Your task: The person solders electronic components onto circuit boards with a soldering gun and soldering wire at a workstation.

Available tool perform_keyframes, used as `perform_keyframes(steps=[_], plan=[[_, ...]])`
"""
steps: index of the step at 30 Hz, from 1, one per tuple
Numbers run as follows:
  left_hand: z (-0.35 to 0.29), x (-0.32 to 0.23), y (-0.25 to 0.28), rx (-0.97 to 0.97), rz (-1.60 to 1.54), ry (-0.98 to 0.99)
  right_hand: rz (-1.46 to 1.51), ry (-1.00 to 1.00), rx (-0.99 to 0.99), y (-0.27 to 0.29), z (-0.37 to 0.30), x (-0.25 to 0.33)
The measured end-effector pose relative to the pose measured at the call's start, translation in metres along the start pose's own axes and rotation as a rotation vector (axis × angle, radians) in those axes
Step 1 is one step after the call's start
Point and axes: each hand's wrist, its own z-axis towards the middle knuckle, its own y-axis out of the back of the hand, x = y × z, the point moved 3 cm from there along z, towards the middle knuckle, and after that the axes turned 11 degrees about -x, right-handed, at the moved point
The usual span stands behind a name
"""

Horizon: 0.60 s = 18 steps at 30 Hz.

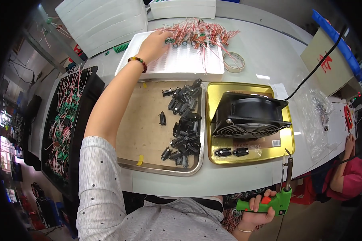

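On a pale worktable (253, 52), the left hand (153, 45) reaches onto a white foam tray (189, 64) beyond the steel tray (149, 132), apparently pinching wired parts (197, 34); the right hand (258, 209) grips a green soldering gun (275, 199) nearer the body.

One cam only, on my head, fisheye, looking steeply down at the white bench (253, 52) w/ edges bowing near the rim. Close range: my left hand (155, 43) reaches to 12 o'clock, right hand (258, 211) sits at 5 o'clock.
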Motion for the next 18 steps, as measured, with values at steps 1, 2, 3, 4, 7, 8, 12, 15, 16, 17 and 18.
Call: perform_keyframes(steps=[1, 2, 3, 4, 7, 8, 12, 15, 16, 17, 18], plan=[[0.003, -0.003, -0.005, 0.031, 0.065, -0.039, 0.000, -0.005, -0.017, 0.000, 0.000, -0.001], [0.005, -0.004, -0.008, 0.062, 0.130, -0.078, 0.000, -0.004, -0.013, -0.002, 0.000, -0.001], [0.009, -0.001, -0.011, 0.058, 0.132, -0.077, -0.022, 0.003, 0.012, -0.003, 0.000, -0.002], [0.014, 0.005, -0.016, 0.133, 0.118, 0.028, -0.044, 0.010, 0.037, -0.004, 0.000, -0.002], [0.019, 0.004, -0.021, 0.218, 0.071, 0.180, -0.027, 0.004, 0.022, -0.004, 0.001, -0.002], [0.020, 0.003, -0.022, 0.230, 0.042, 0.229, -0.027, 0.008, 0.021, -0.003, 0.001, -0.002], [0.019, 0.009, -0.019, 0.262, 0.023, 0.092, -0.034, 0.004, 0.023, -0.004, 0.001, -0.002], [0.022, 0.020, -0.013, 0.284, 0.103, 0.014, -0.027, -0.001, 0.023, -0.005, 0.000, -0.003], [0.022, 0.023, -0.009, 0.283, 0.092, -0.057, -0.020, -0.004, 0.024, -0.005, 0.000, -0.003], [0.022, 0.025, -0.007, 0.282, 0.081, -0.127, -0.018, -0.005, 0.023, -0.005, -0.001, -0.003], [0.024, 0.021, -0.004, 0.283, 0.080, -0.128, -0.014, -0.006, 0.022, -0.005, -0.001, -0.003]])
